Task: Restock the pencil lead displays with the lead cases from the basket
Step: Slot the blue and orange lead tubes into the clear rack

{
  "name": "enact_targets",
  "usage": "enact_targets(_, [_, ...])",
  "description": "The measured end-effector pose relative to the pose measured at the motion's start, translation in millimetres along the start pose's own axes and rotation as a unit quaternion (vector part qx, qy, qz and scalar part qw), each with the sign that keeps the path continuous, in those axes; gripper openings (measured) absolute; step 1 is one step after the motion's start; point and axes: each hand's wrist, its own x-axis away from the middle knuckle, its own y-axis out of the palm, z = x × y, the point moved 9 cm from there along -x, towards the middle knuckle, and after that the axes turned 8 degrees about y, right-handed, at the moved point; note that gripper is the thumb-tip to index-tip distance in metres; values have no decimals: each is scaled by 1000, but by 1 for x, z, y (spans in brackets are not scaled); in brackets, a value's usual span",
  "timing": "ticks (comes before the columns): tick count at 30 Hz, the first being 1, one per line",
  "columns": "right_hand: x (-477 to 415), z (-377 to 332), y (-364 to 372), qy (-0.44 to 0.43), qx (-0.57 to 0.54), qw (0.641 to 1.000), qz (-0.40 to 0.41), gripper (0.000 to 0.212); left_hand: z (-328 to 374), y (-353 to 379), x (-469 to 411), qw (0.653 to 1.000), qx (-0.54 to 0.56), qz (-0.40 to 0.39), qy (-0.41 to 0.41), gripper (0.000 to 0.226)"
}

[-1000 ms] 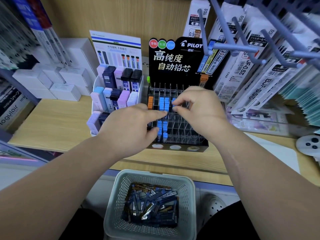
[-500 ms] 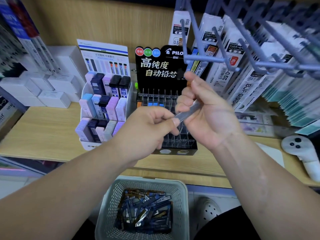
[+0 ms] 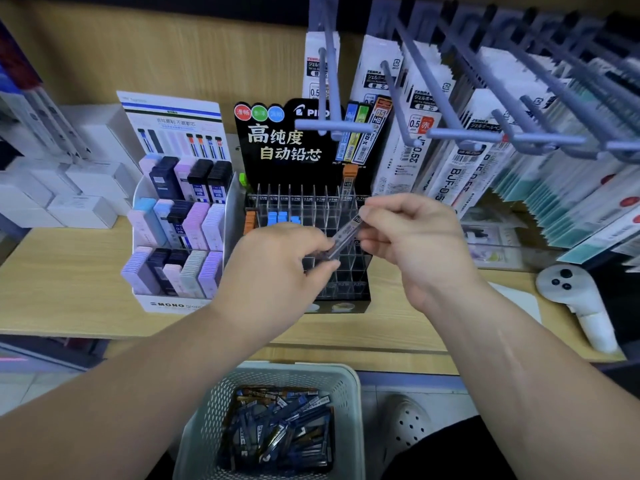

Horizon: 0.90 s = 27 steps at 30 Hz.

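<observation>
Two hands pinch one lead case (image 3: 343,236) over the display (image 3: 304,209): my left hand (image 3: 277,268) low, my right hand (image 3: 415,251) high. I think I am checking it. Next it needs the right slot.

Bright, even light falls from above; shadows are soft, darkest beneath the lip of the wooden shelf (image 3: 69,271). The lead case (image 3: 343,236) is slightly smeared along its length. Hanging packets (image 3: 571,188) at far right and white boxes (image 3: 83,209) at far left blur heavily. Wide-angle bending curves the frame edges.
</observation>
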Motion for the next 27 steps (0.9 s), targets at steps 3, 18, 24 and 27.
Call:
enact_targets(3, [-6, -13, -4, -53, 23, 998, 10, 13, -9, -1, 0, 999, -46, -21, 7, 39])
enact_targets(18, [-20, -71, 24, -336, 355, 871, 54, 17, -72, -17, 19, 947, -298, -122, -23, 61])
enact_targets(24, [-19, -68, 28, -356, 395, 845, 53, 18, -71, -17, 20, 941, -309, -138, -11, 64])
enact_targets(27, [-19, -58, 34, -381, 421, 821, 60, 18, -70, -16, 20, 938, -314, -143, -6, 65])
